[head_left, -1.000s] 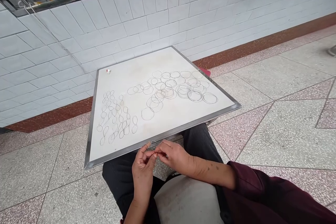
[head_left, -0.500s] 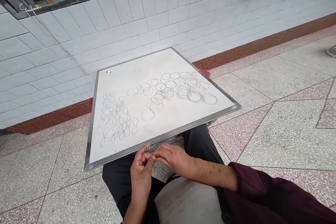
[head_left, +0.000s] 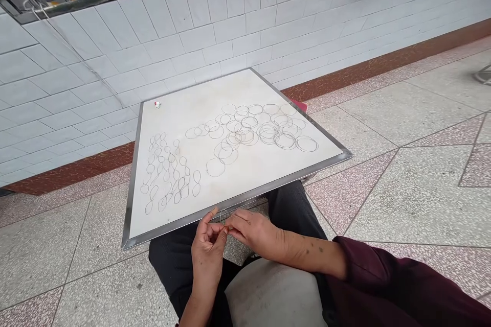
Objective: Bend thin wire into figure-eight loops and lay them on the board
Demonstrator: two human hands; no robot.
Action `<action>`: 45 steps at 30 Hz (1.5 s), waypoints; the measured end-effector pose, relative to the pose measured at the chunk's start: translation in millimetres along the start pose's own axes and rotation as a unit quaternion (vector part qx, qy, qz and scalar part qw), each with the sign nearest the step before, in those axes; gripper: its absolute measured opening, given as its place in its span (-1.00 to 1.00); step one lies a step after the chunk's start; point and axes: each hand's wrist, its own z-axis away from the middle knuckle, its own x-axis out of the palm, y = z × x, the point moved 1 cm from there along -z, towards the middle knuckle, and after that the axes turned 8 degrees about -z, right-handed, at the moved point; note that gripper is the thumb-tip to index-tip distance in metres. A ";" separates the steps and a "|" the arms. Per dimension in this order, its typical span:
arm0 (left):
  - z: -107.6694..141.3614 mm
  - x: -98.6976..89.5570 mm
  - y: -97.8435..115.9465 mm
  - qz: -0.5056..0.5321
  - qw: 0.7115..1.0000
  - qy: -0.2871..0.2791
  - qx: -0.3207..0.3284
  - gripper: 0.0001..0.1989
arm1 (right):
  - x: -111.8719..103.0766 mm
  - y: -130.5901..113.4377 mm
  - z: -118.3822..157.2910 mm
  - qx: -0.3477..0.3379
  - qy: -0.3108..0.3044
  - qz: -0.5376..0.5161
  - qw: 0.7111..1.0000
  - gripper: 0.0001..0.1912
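Observation:
A thin wire ring point(head_left: 221, 213) is pinched between my two hands, just in front of the table's near edge. My left hand point(head_left: 209, 242) grips it with thumb and fingers while the index finger points up. From the right, my right hand point(head_left: 253, 230) pinches the same wire, its fingertips meeting the left thumb. Part of the ring is hidden by the fingers. On the white table point(head_left: 184, 97) lie many round wire rings point(head_left: 216, 167), some overlapping, at the middle and right. Wire loops twisted into figure eights point(head_left: 197, 184) are spread at the left.
A small white and red object point(head_left: 157, 105) sits at the table's far left corner. The metal rim point(head_left: 238, 199) borders the table above my knees. Behind stands a tiled wall point(head_left: 184, 36) with a barred window. Something red point(head_left: 298, 106) shows beyond the right edge.
My left index finger has lifted slightly away from the wire ring. Both hands otherwise stay in the same place, and the view has shifted only a little.

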 end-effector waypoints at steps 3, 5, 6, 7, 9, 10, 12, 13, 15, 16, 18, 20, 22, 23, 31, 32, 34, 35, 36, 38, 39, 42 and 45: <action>-0.3 0.9 -1.9 0.006 1.000 0.007 0.002 -0.44 | -3.0 -2.8 -1.9 -0.034 -0.005 0.038 0.999 -0.91; -0.7 1.6 -4.0 0.013 1.000 0.011 0.006 -0.43 | -3.3 -3.7 -2.3 -0.043 -0.009 0.054 0.998 -0.89; -0.8 1.9 -4.9 0.017 1.000 0.013 0.008 -0.42 | -2.8 -3.7 -2.1 -0.043 -0.012 0.060 0.997 -0.89; -0.9 2.1 -5.6 0.020 1.000 0.014 0.008 -0.41 | -1.9 -3.4 -1.8 -0.041 -0.014 0.064 0.997 -0.89; -1.0 2.2 -5.9 0.025 1.000 0.015 0.006 -0.38 | 0.1 -2.6 -1.0 -0.028 -0.015 0.060 0.998 -0.91; -0.9 2.1 -5.6 0.026 1.000 0.013 0.005 -0.36 | 1.0 -2.2 -0.7 -0.020 -0.014 0.051 0.998 -0.92; -0.7 1.5 -4.4 0.024 1.000 0.007 0.002 -0.33 | 1.8 -1.6 -0.3 -0.005 -0.012 0.023 1.000 -0.93; -0.5 1.2 -3.8 0.020 1.000 0.004 0.002 -0.32 | 1.7 -1.6 -0.3 0.000 -0.010 0.010 1.000 -0.93; -0.1 0.3 -3.0 0.014 1.000 0.000 0.003 -0.32 | 1.2 -2.0 -0.6 0.004 -0.009 -0.009 1.000 -0.91; 0.2 -0.1 -3.0 0.012 1.000 0.001 0.004 -0.33 | 0.9 -2.5 -0.8 0.003 -0.007 -0.015 1.000 -0.90; 0.8 -0.6 -3.6 0.012 1.000 0.002 0.004 -0.33 | 0.8 -3.6 -0.9 0.000 -0.001 -0.026 1.000 -0.87; 1.4 -0.7 -4.5 0.013 1.000 0.001 0.006 -0.35 | 1.7 -4.5 -0.5 -0.002 0.007 -0.034 0.999 -0.85; 2.0 -0.6 -4.9 0.017 1.000 0.000 0.009 -0.35 | 3.7 -4.8 0.5 -0.004 0.012 -0.034 0.999 -0.86; 2.2 -0.5 -4.8 0.019 1.000 0.000 0.008 -0.36 | 4.9 -4.6 1.1 -0.006 0.012 -0.032 0.999 -0.86; 2.0 -2.8 0.4 0.020 1.000 -0.006 -0.006 -0.33 | 0.3 -5.8 -0.5 0.014 -0.011 -0.018 1.000 -0.86; 1.9 -3.0 0.5 0.019 1.000 -0.009 -0.007 -0.33 | -1.4 -6.5 -1.1 0.007 -0.007 -0.008 1.000 -0.88; 1.7 -3.3 0.1 0.016 1.000 -0.015 -0.010 -0.34 | -3.5 -7.3 -1.6 -0.019 -0.002 0.019 1.000 -0.90; 1.6 -3.3 -0.4 0.014 1.000 -0.018 -0.012 -0.34 | -3.8 -7.4 -1.4 -0.031 -0.003 0.033 0.999 -0.90; 1.5 -3.2 -1.0 0.012 1.000 -0.022 -0.013 -0.35 | -3.6 -7.3 -1.0 -0.040 -0.007 0.045 0.998 -0.89; 1.4 -3.0 -2.4 0.008 1.000 -0.027 -0.014 -0.37 | -2.6 -6.8 0.1 -0.048 -0.019 0.057 0.997 -0.88; 1.3 -2.9 -3.2 0.006 1.000 -0.028 -0.014 -0.37 | -1.9 -6.6 0.6 -0.050 -0.025 0.057 0.997 -0.88; 1.1 -2.9 -5.6 0.008 1.000 -0.026 -0.011 -0.38 | -0.4 -7.0 0.7 -0.059 -0.034 0.057 0.996 -0.91; 0.9 -3.2 -7.5 0.012 1.000 -0.022 -0.014 -0.36 | 0.8 -7.0 -0.4 -0.075 -0.032 0.067 0.994 -0.94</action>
